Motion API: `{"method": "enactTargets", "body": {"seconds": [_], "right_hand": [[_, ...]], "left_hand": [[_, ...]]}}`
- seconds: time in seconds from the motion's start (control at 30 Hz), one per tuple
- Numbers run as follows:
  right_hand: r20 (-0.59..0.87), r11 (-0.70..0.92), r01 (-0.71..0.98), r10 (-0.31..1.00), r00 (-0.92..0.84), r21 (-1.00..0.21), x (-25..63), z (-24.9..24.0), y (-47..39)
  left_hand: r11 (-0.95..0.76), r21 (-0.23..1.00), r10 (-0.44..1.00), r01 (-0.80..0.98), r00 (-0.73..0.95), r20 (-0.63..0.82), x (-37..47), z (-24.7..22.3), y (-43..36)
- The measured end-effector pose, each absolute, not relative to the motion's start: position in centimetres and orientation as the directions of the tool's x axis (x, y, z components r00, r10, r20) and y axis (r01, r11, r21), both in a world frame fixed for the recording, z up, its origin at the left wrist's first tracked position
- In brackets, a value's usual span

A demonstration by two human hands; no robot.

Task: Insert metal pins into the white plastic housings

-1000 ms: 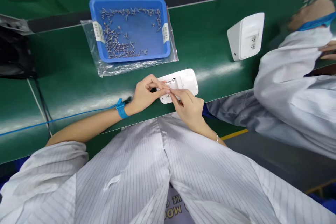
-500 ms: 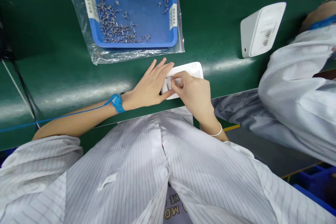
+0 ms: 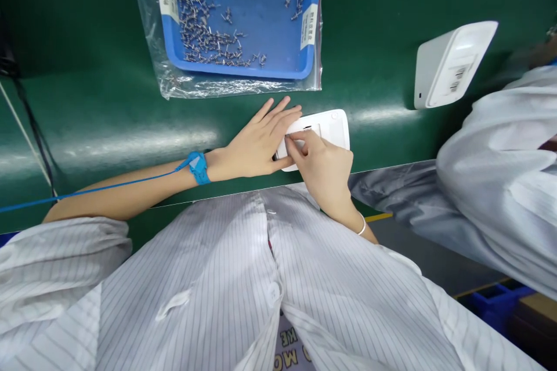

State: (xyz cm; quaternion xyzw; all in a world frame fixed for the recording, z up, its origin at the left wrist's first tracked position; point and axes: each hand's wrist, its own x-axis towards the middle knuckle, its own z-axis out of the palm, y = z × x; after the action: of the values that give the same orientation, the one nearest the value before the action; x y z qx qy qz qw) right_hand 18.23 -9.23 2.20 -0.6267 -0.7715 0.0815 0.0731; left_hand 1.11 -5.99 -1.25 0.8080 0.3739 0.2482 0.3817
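Observation:
A white plastic device housing (image 3: 338, 127) with rounded corners lies flat on the green bench near its front edge. My left hand (image 3: 261, 142) rests across its left end, fingers spread and thumb touching the lower side. Over the housing's middle, the thumb and forefinger of my right hand (image 3: 324, 165) are pinched together close to the surface. Whatever is between those fingertips is too small or too hidden to make out. A small dark slot shows in the housing just above the right fingers.
Beyond my hands, a blue tray (image 3: 243, 72) of small metal parts (image 3: 213, 43) sits on a clear plastic bag (image 3: 195, 88). A second white device (image 3: 452, 69) stands to the right. At the right edge a co-worker's sleeve (image 3: 513, 122) shows. A blue wrist strap cord (image 3: 108, 189) runs left.
The whole view has shifted slightly, so the tray and housing appear further right. My right fingertips have moved a little toward the housing's left end; the pinch stays closed.

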Motion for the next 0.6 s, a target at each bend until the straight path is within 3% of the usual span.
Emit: {"method": "enactTargets", "body": {"seconds": [0.23,0.4,0.5,0.6], "right_hand": [[-0.112,0.178,0.975,0.975,-0.193,-0.134,18.1,3.2,-9.2],[-0.122,0.214,0.97,0.966,-0.228,-0.113,17.8,2.8,-9.1],[-0.106,0.233,0.958,0.962,-0.253,-0.168,18.2,4.4,-9.0],[-0.034,0.236,0.908,0.964,-0.263,-0.345,19.8,8.2,-9.2]], "left_hand": [[-0.369,0.85,0.801,0.375,0.592,0.087,1.2,-0.9,-5.8],[-0.298,0.899,0.814,0.321,0.577,0.063,1.2,-0.5,-5.6],[-0.297,0.902,0.811,0.313,0.582,0.064,1.1,-0.5,-5.4],[-0.303,0.901,0.826,0.311,0.558,0.085,1.0,-0.7,-5.4]]}}
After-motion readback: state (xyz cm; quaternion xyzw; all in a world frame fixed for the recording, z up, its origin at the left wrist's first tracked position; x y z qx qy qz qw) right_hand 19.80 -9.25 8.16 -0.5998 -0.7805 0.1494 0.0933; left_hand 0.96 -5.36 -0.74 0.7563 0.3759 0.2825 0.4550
